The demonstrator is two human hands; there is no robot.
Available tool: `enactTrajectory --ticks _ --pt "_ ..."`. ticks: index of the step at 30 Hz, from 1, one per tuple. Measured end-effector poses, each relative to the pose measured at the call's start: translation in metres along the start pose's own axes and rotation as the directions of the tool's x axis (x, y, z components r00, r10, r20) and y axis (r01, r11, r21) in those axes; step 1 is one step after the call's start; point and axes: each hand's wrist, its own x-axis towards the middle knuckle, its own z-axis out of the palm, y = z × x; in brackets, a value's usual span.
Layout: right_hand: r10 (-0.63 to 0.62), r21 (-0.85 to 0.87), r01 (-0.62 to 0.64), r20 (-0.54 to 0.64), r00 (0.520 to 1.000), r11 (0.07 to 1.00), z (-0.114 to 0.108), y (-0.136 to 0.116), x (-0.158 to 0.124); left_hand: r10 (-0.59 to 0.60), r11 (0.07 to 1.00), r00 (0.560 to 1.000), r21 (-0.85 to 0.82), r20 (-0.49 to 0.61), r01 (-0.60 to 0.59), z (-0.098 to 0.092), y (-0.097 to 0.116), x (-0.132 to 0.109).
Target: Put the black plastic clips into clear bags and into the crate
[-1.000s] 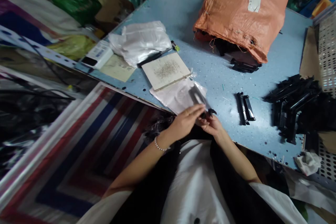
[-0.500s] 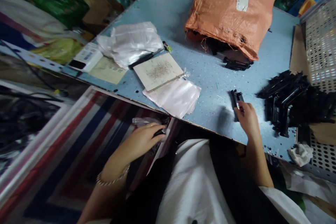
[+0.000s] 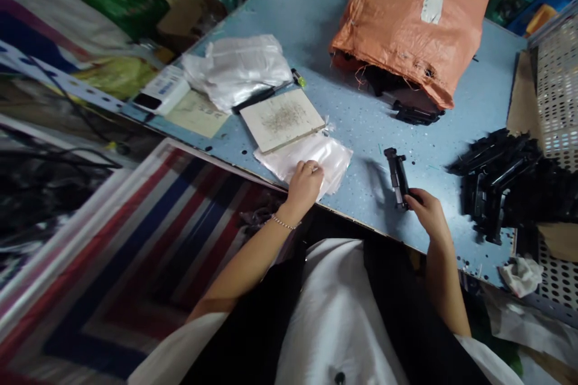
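My right hand [image 3: 428,212] is closed around the near end of a long black plastic part [image 3: 397,177], holding it just above the blue table [image 3: 361,126]. My left hand [image 3: 305,185] rests on a stack of clear plastic bags [image 3: 311,159] at the table's near edge, fingers curled down onto the top bag. A heap of the same black parts [image 3: 501,177] lies to the right of my right hand.
An orange woven sack [image 3: 410,18] with black parts spilling from its mouth lies at the back. A beige board [image 3: 282,119], crumpled white bags [image 3: 239,69] and a white box [image 3: 162,91] sit at left. A perforated white basket [image 3: 557,90] stands at right. A striped sack [image 3: 135,240] lies below the table.
My left hand has come up from below the table edge onto the clear bags. My right hand has lifted the black part off the table and drawn it nearer.
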Motion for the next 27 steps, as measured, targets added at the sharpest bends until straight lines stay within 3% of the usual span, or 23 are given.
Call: enactTrajectory --ticks 4,7,9,11,13,16,19,23,27 --pt "-0.036 0.461 -0.070 0.217 0.975 0.884 0.026 -0.025 -0.010 -0.110 0.957 0.991 -0.260 0.073 0.125 0.007 -0.020 0.024" --pt "-0.074 0.640 -0.264 0.450 0.890 0.721 0.051 -0.041 -0.017 -0.246 0.797 0.949 -0.517 0.196 0.313 0.003 -0.037 0.031" --pt "-0.112 0.675 -0.444 0.612 0.783 0.589 0.071 -0.049 -0.019 -0.285 0.698 0.936 -0.624 0.208 0.351 0.002 -0.043 0.033" --pt "-0.153 0.669 -0.594 0.711 0.686 0.447 0.094 -0.054 -0.019 -0.298 0.660 0.939 -0.673 0.173 0.333 0.003 -0.044 0.032" --pt "-0.172 0.636 -0.691 0.766 0.620 0.345 0.116 -0.055 -0.015 -0.303 0.680 0.945 -0.667 0.125 0.306 0.001 -0.044 0.029" --pt "-0.169 0.566 -0.788 0.825 0.540 0.242 0.136 -0.051 -0.009 -0.238 0.783 0.971 -0.588 0.016 0.202 -0.009 -0.043 0.021" --pt "-0.177 0.557 -0.818 0.828 0.532 0.147 0.135 -0.045 -0.009 -0.178 0.853 0.983 -0.505 -0.046 0.131 -0.018 -0.043 0.015" --pt "-0.251 0.608 -0.783 0.785 0.567 0.131 0.120 -0.045 -0.017 -0.257 0.740 0.964 -0.627 0.072 0.244 -0.011 -0.037 0.015" --pt "-0.282 0.562 -0.820 0.809 0.516 0.111 0.122 -0.049 -0.017 -0.238 0.700 0.960 -0.660 0.144 0.273 0.006 -0.028 0.022"
